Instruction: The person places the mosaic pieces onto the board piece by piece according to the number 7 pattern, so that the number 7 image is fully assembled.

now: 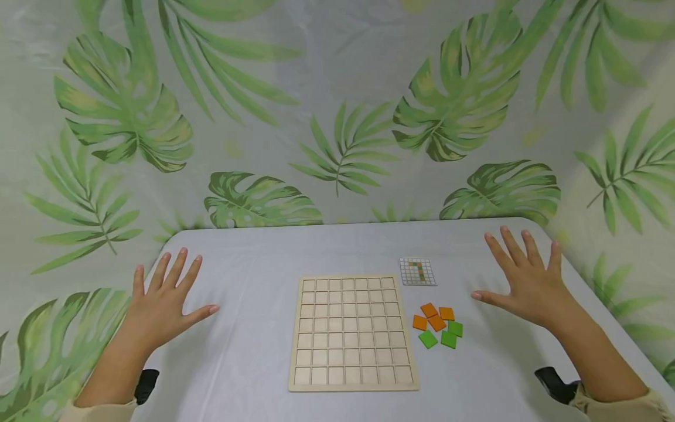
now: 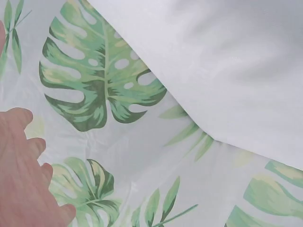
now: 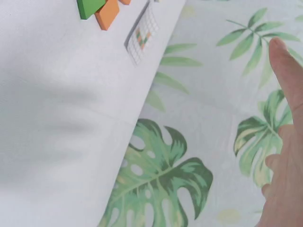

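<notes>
Just right of the board (image 1: 353,334): orange tiles (image 1: 436,323), green tiles (image 1: 449,339)
Right grip (image 1: 532,290): nearer, spread wide, holding nothing; tiles lie leftward
Left grip (image 1: 162,308): spread, empty, board between

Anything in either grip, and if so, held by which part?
Nothing is held: the left grip and right grip are spread open, away from the tiles and board.
</notes>
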Motion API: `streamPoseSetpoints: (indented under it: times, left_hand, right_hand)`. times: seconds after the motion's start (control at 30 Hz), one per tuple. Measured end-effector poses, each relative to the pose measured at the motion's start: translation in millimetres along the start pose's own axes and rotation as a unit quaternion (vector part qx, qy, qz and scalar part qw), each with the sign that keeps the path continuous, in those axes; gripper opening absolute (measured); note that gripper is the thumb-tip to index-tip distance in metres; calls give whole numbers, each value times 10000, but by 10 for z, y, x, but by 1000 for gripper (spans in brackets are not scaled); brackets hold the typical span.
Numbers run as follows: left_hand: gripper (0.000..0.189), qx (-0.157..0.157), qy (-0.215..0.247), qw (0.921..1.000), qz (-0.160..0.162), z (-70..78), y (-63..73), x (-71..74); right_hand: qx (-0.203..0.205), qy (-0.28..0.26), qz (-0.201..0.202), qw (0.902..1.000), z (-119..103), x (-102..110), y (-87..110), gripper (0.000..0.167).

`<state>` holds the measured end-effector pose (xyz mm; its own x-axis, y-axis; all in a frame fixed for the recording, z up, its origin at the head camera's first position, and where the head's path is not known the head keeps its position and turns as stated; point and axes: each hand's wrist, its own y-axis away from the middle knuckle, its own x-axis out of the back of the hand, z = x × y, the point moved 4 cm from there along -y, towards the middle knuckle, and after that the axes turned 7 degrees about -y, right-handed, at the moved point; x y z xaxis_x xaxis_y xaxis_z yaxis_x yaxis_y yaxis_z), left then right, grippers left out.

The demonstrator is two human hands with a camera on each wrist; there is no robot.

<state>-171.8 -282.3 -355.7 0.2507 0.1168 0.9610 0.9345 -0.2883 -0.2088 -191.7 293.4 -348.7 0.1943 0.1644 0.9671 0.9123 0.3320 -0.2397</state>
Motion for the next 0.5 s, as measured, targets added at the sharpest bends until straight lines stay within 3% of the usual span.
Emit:
streamPoseSetpoints:
  times: [0.27,0.37,0.5]
  left_hand:
    - [97,-451,308,9978,384,86,-17,44]
    - [98,-634,654,9939,629,182,-20,49]
    - [98,-867,1226,9851,839,376,-12,-24]
  right_hand:
    - [555,-482,511,9960,-75,-11,-38,107]
    - [827,-868,659,9906,-134,-65,-57,106]
    - [897,-1384,492,9851,-245,-210,-59,101]
